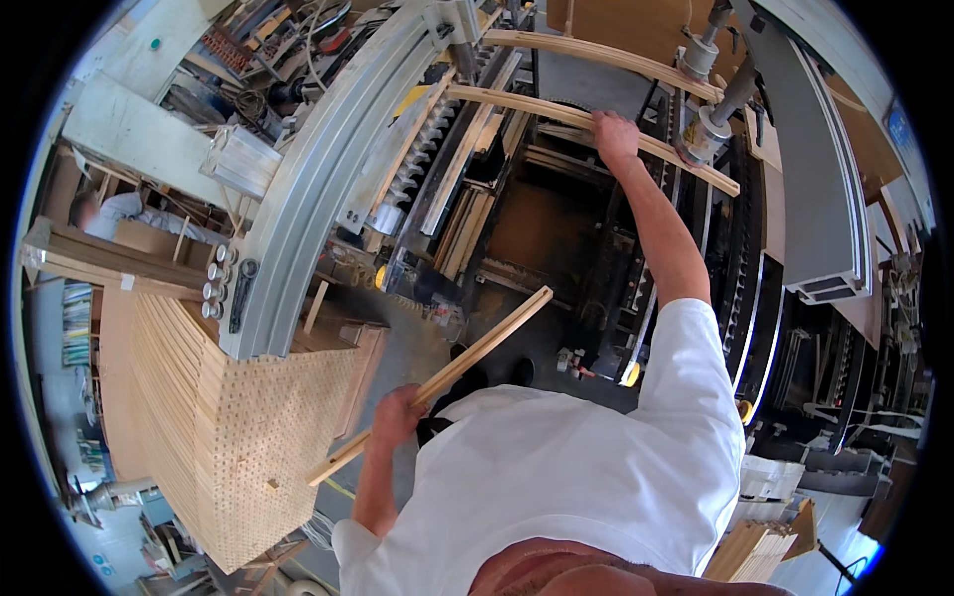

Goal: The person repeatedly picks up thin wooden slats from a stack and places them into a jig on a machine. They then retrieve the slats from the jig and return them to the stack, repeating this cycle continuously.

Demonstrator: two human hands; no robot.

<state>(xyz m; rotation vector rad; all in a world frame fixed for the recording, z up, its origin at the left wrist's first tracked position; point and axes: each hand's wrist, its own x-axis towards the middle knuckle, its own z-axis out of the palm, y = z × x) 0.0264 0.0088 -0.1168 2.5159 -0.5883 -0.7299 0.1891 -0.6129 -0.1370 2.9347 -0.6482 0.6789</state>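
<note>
My left hand (pixel 396 415) is closed around a long, pale wooden strip (pixel 487 343), held slantwise beside my body, one end up toward the machine. Stretched forward, my right hand (pixel 616 139) has its fingers curled over another wooden strip (pixel 527 101), which lies across the machine (pixel 696 219). Beyond it a similar strip (pixel 606 57) lies across the machine too. Near their right ends, round metal clamps (pixel 707 137) stand over the strips. The fingertips of my right hand are partly hidden behind the strip.
At my left stands a tall stack of wooden strips (pixel 268 437), ends toward me. A thick grey metal beam (pixel 328 169) slants along the machine's left side, and a grey panel (pixel 820 179) hangs at the right. Another person (pixel 124 214) is at the far left. More wood (pixel 755 549) lies lower right.
</note>
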